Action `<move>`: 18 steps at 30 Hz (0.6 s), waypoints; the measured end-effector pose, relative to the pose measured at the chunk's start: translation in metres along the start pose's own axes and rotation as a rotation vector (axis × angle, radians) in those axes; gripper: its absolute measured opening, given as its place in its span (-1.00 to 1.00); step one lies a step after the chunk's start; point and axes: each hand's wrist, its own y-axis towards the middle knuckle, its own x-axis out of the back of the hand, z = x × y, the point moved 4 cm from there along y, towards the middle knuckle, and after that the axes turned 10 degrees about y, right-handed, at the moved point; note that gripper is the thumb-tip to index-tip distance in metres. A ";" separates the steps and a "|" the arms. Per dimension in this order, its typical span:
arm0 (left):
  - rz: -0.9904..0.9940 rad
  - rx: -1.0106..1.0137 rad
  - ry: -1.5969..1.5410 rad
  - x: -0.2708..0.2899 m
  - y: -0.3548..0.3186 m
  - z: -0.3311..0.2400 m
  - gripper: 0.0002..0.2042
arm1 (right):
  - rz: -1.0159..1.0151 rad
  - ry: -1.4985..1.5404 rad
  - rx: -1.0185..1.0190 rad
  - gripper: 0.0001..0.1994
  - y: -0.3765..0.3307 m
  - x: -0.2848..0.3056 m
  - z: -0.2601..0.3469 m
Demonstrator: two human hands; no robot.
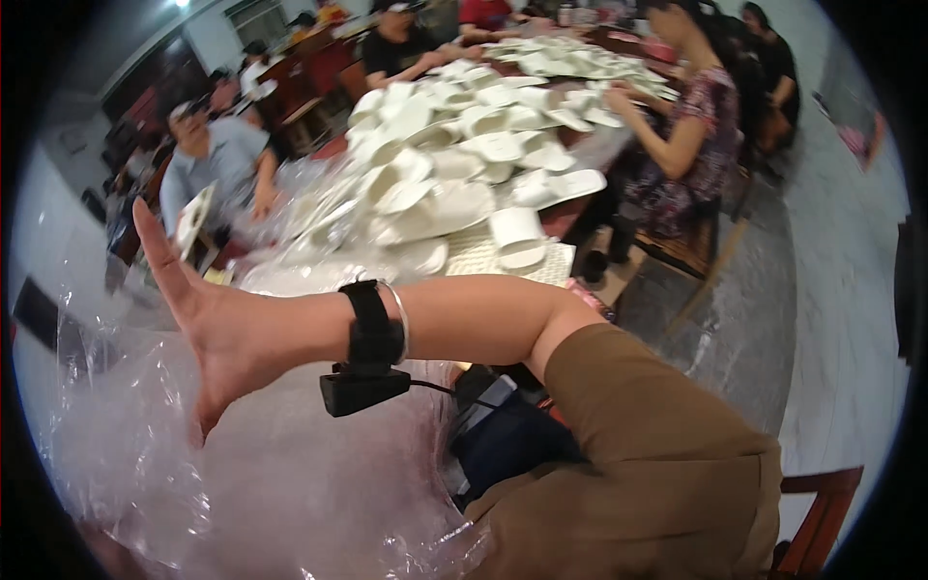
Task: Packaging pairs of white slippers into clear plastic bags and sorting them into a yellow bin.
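My right arm reaches across in front of me toward the left, with a black strap and small black device (365, 387) on the wrist. At its end, my right hand (217, 324) is open, with fingers stretched upward and the thumb side pointing down. Its lower edge meets a large clear plastic bag or sheet (309, 464), which spreads over the lower left. I cannot tell whether the hand presses on the plastic. A patch of skin shows at the lower left edge, but my left hand is not visible. Beyond my arm lies a heap of white slippers (435, 208).
The slippers cover a long table, with more clear plastic (309, 193) on its left side. A person in grey (217, 155) sits at left, a person in a patterned top (691, 145) at right. Wooden chairs (822, 522) stand around, and others sit farther back.
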 end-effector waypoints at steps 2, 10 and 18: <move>0.005 -0.029 -0.047 0.012 0.032 0.057 -0.44 | 0.246 0.257 -0.594 0.37 -0.001 0.019 0.010; 0.185 -0.169 -0.278 -0.248 0.230 -0.250 -0.43 | -0.041 0.168 -0.964 -0.77 -0.082 0.174 0.032; -0.172 -0.407 0.024 -0.290 0.243 -0.393 -0.32 | -0.370 -0.041 -0.868 -0.75 -0.091 0.366 0.049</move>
